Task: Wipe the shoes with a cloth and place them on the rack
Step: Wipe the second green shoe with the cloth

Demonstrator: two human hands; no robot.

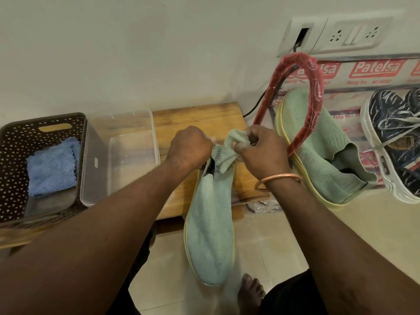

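- Two hands worked at one green shoe (pixel 210 228): my left hand (pixel 189 147) was fisted on its collar, my right hand (pixel 259 151) pinched the bunched knit just beside it.
- That shoe hung toe-down over the floor, its heel end against the wooden table (pixel 197 119).
- Its mate, the second green shoe (pixel 318 155), lay to my right beside a dark patterned sneaker (pixel 395 142).
- My blue cloth (pixel 53 167) sat in the brown basket (pixel 13 142), next to a clear tub (pixel 122 155).

Both bare arms reach forward, hands nearly meeting. The left hand (pixel 189 147) is a tight fist, knuckles up — the right hand (pixel 259 151) curls closed too, wrist bent, a copper bangle (pixel 278 180) around it.
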